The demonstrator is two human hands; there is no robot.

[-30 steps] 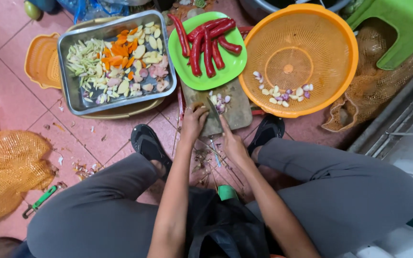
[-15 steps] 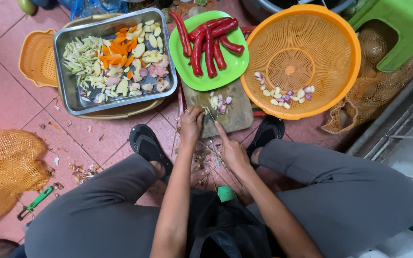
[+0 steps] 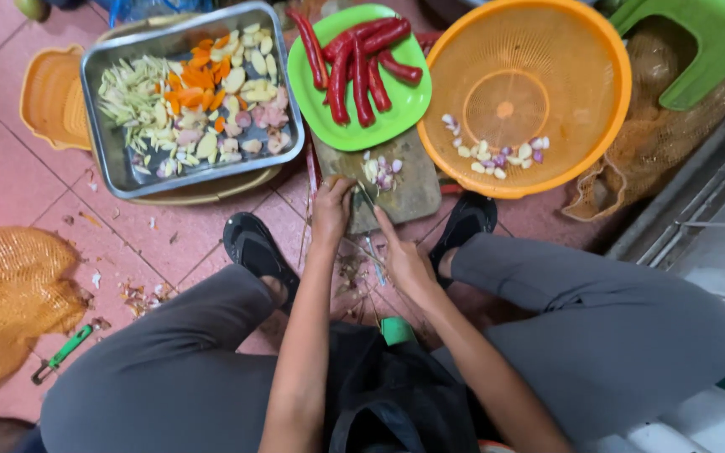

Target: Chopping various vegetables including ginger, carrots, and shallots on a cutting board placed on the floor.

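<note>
1. Here, I am pressing my left hand [image 3: 331,210], fingers curled, on the near left edge of the wooden cutting board [image 3: 417,189], pinning something too small to make out.
2. My right hand [image 3: 404,260] is gripping a knife [image 3: 365,197], its blade running away from me toward the shallot pieces [image 3: 382,172] just beyond.
3. The board is lying on the pink tiled floor [image 3: 10,168] between my sandals, and I am crouching with the steel tray [image 3: 102,75] and orange colander [image 3: 606,92] close around.

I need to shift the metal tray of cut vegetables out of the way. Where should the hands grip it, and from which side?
Grip the metal tray by its raised rim on the two short ends, one hand each, coming down from above. It lies flat, resting on another tray, and is filled with loose slices, so a level two-handed lift seems safest. The green plate crowds its right end; mind that side.
</note>
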